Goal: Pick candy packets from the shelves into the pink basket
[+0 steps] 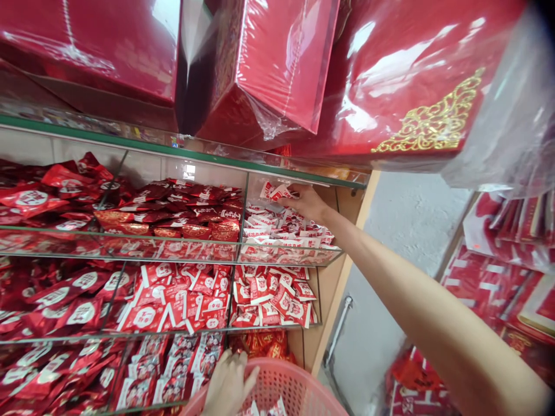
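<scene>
My right hand [307,203] reaches into the upper right compartment of a glass shelf, fingers closed on small red-and-white candy packets [274,191]. Below it lies a heap of similar white packets with red print [281,228], behind the glass front strip. Low in the view, my left hand [228,382] grips the rim of a pink plastic basket [299,378], its thumb spread toward the inside. A few white-and-red packets [275,408] show at the basket's bottom. The lower part of the basket is cut off by the frame.
Red gift boxes [277,63] in clear wrap overhang the green-edged glass shelf [182,149]. Glass dividers part several compartments of red packets [173,294]. A wooden side panel [347,277] ends the shelf, beside a grey wall [392,222]. Red packaged goods [489,271] hang at right.
</scene>
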`<state>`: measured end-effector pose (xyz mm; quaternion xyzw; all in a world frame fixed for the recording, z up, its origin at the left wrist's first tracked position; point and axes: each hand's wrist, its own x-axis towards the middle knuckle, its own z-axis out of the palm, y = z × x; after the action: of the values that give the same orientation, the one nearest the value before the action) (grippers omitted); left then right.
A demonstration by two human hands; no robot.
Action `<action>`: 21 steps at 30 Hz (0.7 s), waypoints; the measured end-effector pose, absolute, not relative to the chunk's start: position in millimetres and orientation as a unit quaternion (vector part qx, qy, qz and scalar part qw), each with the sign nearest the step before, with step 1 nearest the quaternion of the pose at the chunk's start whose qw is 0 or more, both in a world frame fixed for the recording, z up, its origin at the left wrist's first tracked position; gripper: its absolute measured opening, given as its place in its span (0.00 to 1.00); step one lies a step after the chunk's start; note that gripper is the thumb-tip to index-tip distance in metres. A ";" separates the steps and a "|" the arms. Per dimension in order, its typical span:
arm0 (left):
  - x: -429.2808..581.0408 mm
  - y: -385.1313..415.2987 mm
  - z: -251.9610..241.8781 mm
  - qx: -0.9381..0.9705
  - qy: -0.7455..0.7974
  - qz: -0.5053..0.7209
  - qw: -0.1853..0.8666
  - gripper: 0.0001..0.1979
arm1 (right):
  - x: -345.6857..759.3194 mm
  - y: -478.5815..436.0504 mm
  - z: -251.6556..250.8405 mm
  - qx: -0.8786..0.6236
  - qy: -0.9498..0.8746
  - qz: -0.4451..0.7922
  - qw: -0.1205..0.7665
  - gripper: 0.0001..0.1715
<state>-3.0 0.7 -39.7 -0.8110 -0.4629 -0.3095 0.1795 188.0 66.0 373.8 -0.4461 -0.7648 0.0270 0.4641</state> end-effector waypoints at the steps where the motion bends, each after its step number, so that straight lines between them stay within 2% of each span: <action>1: -2.9 0.6 -39.2 -0.812 -0.460 -0.311 0.180 0.17 | 187.4 66.9 372.9 -0.440 -0.765 0.016 0.470 0.19; 8: -3.7 0.6 -38.0 -0.813 -0.462 -0.287 0.206 0.17 | 173.8 62.7 371.7 -0.405 -0.799 -0.117 0.429 0.14; 13: -3.0 -3.2 -30.0 -0.817 -0.473 -0.274 0.182 0.17 | 176.8 32.6 363.4 -0.370 -0.797 -0.155 0.451 0.12; 18: -3.4 -10.8 -13.8 -0.832 -0.470 -0.255 0.147 0.17 | 178.9 -40.3 329.9 -0.300 -0.803 -0.162 0.489 0.11; 21: -3.5 -11.5 -8.4 -0.844 -0.465 -0.237 0.125 0.19 | 176.3 -85.1 291.8 -0.287 -0.819 -0.112 0.484 0.16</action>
<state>-3.5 -11.5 -8.4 -0.8437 -0.4654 -0.2365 0.1251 176.3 -85.1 291.8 -0.2870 -0.8190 -0.1121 0.4841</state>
